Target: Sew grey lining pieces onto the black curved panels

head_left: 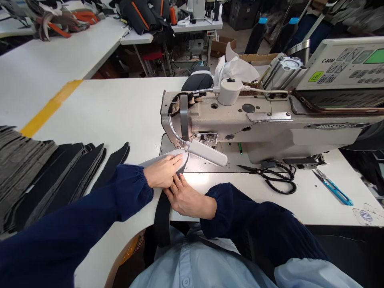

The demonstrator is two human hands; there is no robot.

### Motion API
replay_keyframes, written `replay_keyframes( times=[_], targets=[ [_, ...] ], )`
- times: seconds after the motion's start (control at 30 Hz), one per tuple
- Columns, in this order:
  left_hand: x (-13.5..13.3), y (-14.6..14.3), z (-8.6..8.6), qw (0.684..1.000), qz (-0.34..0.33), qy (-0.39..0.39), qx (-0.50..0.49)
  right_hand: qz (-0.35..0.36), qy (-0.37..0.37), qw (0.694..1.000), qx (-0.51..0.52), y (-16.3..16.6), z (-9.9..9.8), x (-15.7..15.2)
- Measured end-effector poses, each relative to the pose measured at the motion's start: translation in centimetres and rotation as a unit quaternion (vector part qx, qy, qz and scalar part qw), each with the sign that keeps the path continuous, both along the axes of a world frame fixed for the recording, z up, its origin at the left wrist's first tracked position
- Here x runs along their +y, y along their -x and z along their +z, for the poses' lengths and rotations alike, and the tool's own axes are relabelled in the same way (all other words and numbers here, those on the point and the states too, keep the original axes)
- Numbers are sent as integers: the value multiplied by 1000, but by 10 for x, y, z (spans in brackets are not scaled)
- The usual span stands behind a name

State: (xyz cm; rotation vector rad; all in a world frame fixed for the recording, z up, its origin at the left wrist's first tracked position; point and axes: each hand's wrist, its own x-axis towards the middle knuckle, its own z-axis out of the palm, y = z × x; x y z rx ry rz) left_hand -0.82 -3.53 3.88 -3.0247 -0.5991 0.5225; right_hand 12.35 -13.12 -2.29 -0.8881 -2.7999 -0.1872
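A light grey mesh fabric piece (162, 157) lies at the needle area of the sewing machine (216, 120). My left hand (164, 171) rests flat on it, fingers pointing toward the needle. A black strap (162, 218) runs from the fabric over the table's front edge toward my lap. My right hand (189, 199) is closed on this strap, just below and touching my left hand. The lamp head (207, 153) on a flexible neck partly hides the needle and presser foot.
Black scissors (271, 176) and blue-handled thread snips (334, 188) lie right of my hands. Stacked dark fabric pieces (64, 180) cover the table's left side. A control panel (345, 66) stands at the machine's right. A green pen-like item (240, 148) lies under the arm.
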Motion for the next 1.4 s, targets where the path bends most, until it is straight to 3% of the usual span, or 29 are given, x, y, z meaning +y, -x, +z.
replay_keyframes(
  times=[0.07, 0.17, 0.27, 0.37, 0.53, 0.8, 0.97, 1.13, 1.4],
  targets=[
    [-1, 8, -5, 1000, -1, 4, -9, 8, 3, 1000, 0, -5, 1, -1],
    [-11, 12, -14, 997, 74, -10, -10, 13, 17, 1000, -6, -7, 5, -1],
    [-22, 2, -18, 989, 150, -12, 2, 19, 35, 999, -17, -9, 12, -1],
    [-25, -12, -17, 984, 177, -11, 6, 31, 45, 998, -34, -14, 22, -1],
    [-17, -24, -15, 981, 191, -33, -20, 44, 58, 996, -58, -21, 35, -3],
    [-15, 4, -15, 983, 180, -24, 0, 46, 106, 990, -83, -24, 37, 4],
    [-20, -14, -17, 969, 239, -56, 29, 39, 146, 985, -85, -26, 42, 10],
    [-13, -29, -16, 966, 250, -64, 9, 35, 159, 982, -93, -30, 49, 14],
    [-7, -15, -1, 968, 233, -96, 19, 25, 171, 980, -101, -31, 50, 18]
  ],
)
